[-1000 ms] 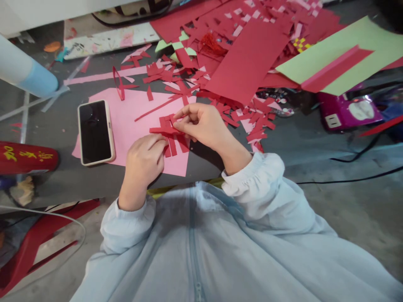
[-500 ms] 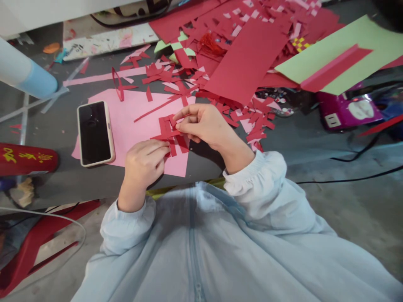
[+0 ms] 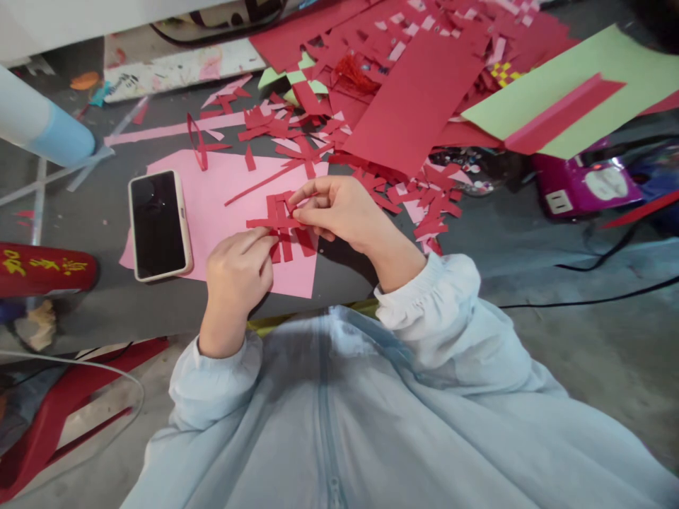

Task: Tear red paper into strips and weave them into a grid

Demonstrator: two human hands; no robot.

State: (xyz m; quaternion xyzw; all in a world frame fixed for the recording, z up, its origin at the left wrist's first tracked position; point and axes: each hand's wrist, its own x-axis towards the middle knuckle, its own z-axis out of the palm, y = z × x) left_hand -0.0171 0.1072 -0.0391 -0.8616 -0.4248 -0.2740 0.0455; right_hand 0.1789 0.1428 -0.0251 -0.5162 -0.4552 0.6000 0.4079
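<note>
Several red paper strips (image 3: 285, 247) cross one another in a loose lattice on a pink sheet of paper (image 3: 223, 187). One strip (image 3: 259, 223) lies crosswise over the upright ones, its left end sticking out past them. My right hand (image 3: 342, 212) is closed in a pinch on the right side of the lattice, thumb and forefinger on a red paper strip. At the lower left, my left hand (image 3: 238, 265) has its fingers pressed together on the edge of the red paper strips; its fingertips are partly hidden.
A phone (image 3: 158, 225) lies on the left of the pink sheet. Red and pink paper scraps (image 3: 276, 126), a large red sheet (image 3: 416, 99) and a green sheet (image 3: 573, 85) cover the table behind. A blue-white bottle (image 3: 58, 127) and a red cylinder (image 3: 47, 268) are at left.
My left hand has shifted slightly up and left, uncovering more of the strips' lower ends. The crosswise strip now lies straighter and reaches further left. My right hand keeps its pinch almost in place.
</note>
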